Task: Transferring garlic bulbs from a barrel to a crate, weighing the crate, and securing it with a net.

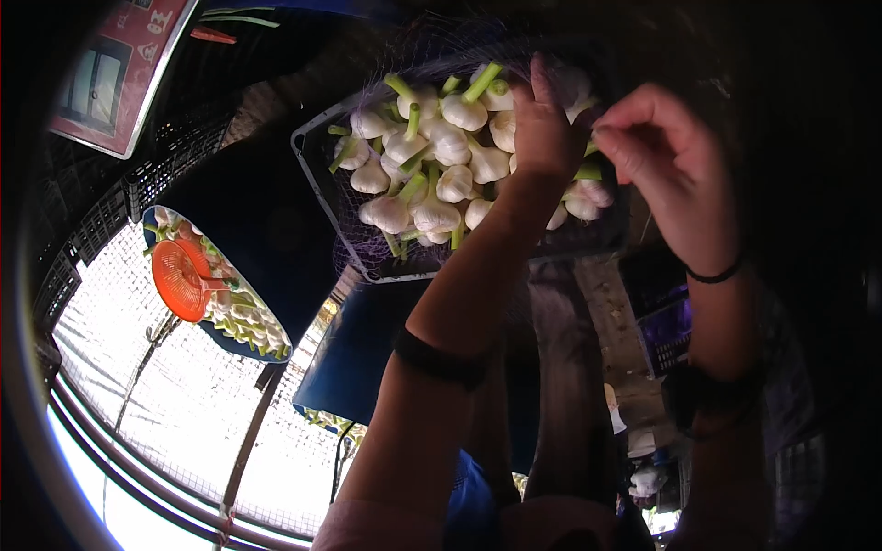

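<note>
White garlic bulbs (451, 141) with cut green stems lie heaped in a dark crate with a grey rim (319, 186). Purple netting (358, 237) lines the crate and spreads past its far edge. My left hand (548, 134) rests over the right part of the heap, its fingers partly hidden; whether it grips anything does not show. To its right, my right hand (654, 148) is raised at the crate's right side, thumb and forefinger pinched together near the dark netting. What lies between those fingertips is too small and dark to tell.
At the left, a blue container (269, 358) holds more garlic, with an orange plastic strainer (180, 279) on it. Another blue container (344, 372) stands nearer. A red panel (124, 76) bearing writing is at the upper left, and a purple crate (665, 330) lies at the right.
</note>
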A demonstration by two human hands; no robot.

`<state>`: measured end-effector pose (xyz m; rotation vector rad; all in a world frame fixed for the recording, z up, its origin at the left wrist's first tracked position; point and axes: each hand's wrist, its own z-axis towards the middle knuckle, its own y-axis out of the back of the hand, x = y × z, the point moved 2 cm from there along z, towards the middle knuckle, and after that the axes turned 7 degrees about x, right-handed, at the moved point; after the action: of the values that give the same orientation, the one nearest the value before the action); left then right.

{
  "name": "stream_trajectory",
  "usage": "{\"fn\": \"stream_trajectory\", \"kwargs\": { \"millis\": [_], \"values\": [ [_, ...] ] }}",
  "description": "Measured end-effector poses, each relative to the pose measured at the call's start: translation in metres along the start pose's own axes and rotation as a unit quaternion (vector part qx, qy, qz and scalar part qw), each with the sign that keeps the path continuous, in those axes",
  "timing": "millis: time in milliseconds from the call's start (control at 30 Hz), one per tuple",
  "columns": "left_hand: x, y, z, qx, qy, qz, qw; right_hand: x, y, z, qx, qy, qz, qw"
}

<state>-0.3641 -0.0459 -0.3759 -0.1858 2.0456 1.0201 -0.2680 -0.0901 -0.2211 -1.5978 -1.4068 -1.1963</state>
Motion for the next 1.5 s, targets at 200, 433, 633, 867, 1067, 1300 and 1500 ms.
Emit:
{"fn": "stream_trajectory", "kwargs": {
  "millis": [200,433,633,867,1067,1300,1500],
  "values": [
    [-0.01,0.063,-0.076,-0.042,-0.062,-0.02,0.997,-0.006,0.006,-0.004,-0.062,-0.032,0.051,0.996],
    [0.043,0.216,-0.156,-0.27,0.006,0.126,0.954,-0.016,0.065,-0.042,-0.249,0.002,-0.199,0.948],
    [0.126,0.225,-0.193,0.115,0.218,0.342,0.907,-0.133,0.077,-0.138,-0.035,-0.219,-0.526,0.821],
    [0.136,0.18,-0.123,0.055,-0.044,0.316,0.946,-0.103,-0.091,-0.037,-0.023,0.02,-0.397,0.917],
    [0.115,0.186,-0.145,-0.096,0.087,-0.447,0.885,-0.093,-0.094,-0.027,-0.126,0.017,-0.058,0.99],
    [0.085,0.184,-0.151,-0.046,-0.041,-0.162,0.985,-0.062,-0.101,-0.068,-0.068,0.017,-0.102,0.992],
    [0.092,0.177,-0.072,-0.021,-0.116,0.126,0.985,-0.076,-0.148,-0.021,-0.005,0.103,-0.274,0.956]
  ]
}}
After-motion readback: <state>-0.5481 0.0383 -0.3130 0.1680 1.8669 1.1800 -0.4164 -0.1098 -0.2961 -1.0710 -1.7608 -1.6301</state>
